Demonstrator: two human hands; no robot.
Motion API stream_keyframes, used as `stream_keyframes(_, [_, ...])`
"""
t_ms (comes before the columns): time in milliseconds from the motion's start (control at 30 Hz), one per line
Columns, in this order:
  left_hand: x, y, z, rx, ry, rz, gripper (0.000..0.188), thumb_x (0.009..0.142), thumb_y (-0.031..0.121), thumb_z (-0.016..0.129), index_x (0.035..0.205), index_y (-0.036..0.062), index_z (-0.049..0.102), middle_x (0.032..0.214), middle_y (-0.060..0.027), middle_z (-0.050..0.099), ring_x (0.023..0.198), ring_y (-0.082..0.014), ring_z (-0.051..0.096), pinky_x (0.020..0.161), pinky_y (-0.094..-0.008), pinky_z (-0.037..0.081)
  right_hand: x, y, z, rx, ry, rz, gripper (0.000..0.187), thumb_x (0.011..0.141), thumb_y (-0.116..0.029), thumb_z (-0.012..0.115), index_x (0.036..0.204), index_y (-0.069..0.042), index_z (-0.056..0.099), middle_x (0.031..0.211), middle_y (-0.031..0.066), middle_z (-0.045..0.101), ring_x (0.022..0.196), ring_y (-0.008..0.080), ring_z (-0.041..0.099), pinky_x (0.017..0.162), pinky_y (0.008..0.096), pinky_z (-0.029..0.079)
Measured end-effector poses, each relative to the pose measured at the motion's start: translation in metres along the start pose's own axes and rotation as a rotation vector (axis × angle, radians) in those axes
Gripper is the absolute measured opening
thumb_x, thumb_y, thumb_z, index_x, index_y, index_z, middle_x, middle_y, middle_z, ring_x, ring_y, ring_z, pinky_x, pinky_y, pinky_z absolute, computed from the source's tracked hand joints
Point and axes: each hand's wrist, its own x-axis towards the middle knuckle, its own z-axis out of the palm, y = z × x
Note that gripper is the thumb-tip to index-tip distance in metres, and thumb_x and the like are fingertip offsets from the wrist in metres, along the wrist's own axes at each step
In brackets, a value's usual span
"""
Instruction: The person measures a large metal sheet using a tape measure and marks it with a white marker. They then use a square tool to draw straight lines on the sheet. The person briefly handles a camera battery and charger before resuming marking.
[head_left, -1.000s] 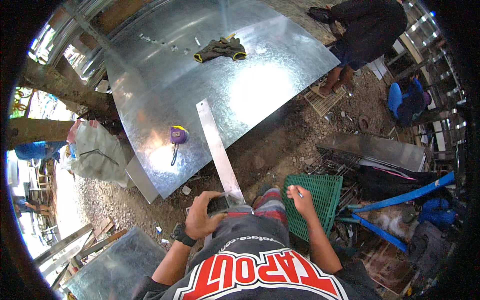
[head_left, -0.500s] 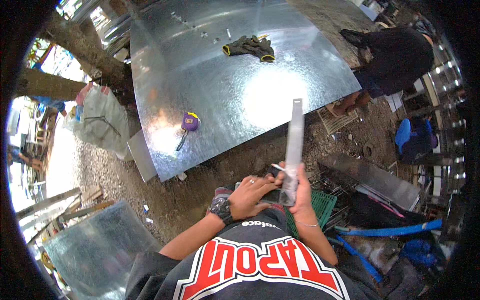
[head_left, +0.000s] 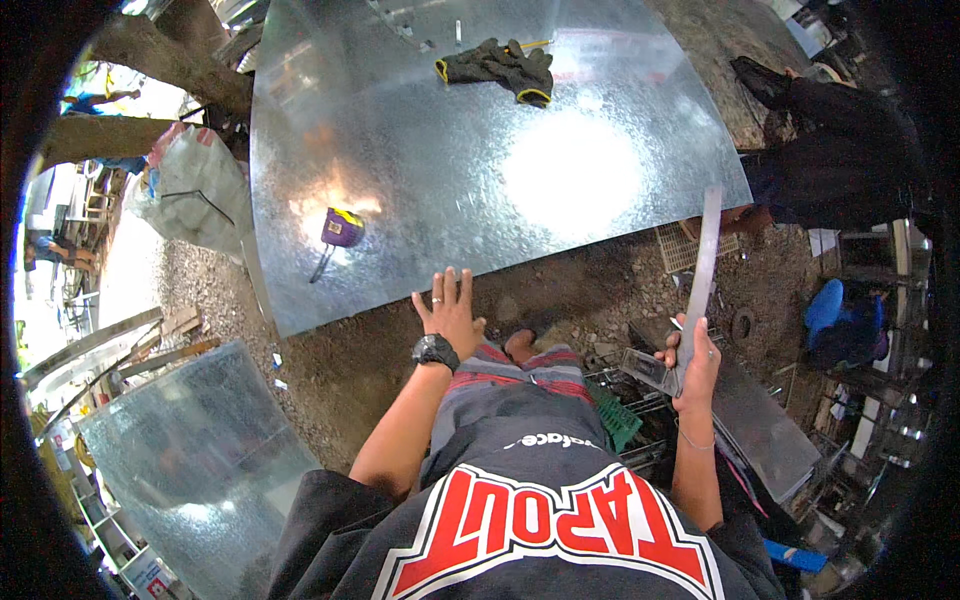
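My right hand grips an L-shaped metal square near its corner. The long blade points up and away, and the short arm sticks out to the left. A thin white-tipped stick shows at these fingers. My left hand holds nothing; its fingers are spread and overlap the near edge of a large shiny metal sheet. Whether they touch it I cannot tell. On the sheet lie a purple and yellow tape measure and dark work gloves with yellow cuffs.
A person in dark clothes is at the sheet's right side. Another metal sheet leans at lower left. A whitish sack stands beyond the gravel. Metal pieces and a green crate lie to the right.
My left hand has left the square and moved forward to the sheet's edge, its fingers spreading. My right hand has carried the square to the right.
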Motion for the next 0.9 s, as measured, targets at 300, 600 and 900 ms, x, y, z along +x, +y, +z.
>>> stream_keyframes(300, [0.008, -0.002, -0.002, -0.007, -0.091, -0.067, 0.097, 0.090, 0.035, 0.075, 0.170, 0.0259, 0.021, 0.174, -0.0132, 0.022, 0.162, -0.0380, 0.020, 0.123, -0.0757, 0.015, 0.024, 0.016, 0.006, 0.006, -0.071, 0.092, 0.062, 0.110, -0.049, 0.057, 0.129, 0.009, 0.062, 0.080, 0.0094, 0.065, 0.057, 0.0130, 0.058, 0.066, 0.0371, 0.063])
stream_keyframes(600, [-0.004, 0.030, -0.040, -0.242, 0.122, 0.247, 0.086, 0.090, 0.051, 0.076, 0.157, 0.0068, 0.046, 0.156, -0.0209, 0.050, 0.147, -0.0387, 0.046, 0.115, -0.0736, 0.026, -0.007, 0.024, 0.034, 0.170, -0.250, 0.208, 0.066, 0.111, -0.053, 0.048, 0.134, 0.008, 0.058, 0.101, 0.0217, 0.075, 0.074, 0.0265, 0.076, 0.070, 0.0411, 0.065])
stream_keyframes(900, [-0.071, 0.077, -0.039, -0.512, -0.152, 0.601, 0.068, 0.076, 0.049, 0.090, 0.125, 0.0056, 0.070, 0.114, -0.0172, 0.075, 0.102, -0.0385, 0.072, 0.091, -0.0472, 0.057, -0.030, 0.058, 0.086, 0.322, -0.464, 0.332, 0.070, 0.110, -0.055, 0.048, 0.136, 0.009, 0.059, 0.109, 0.0219, 0.075, 0.088, 0.0311, 0.078, 0.080, 0.0421, 0.064])
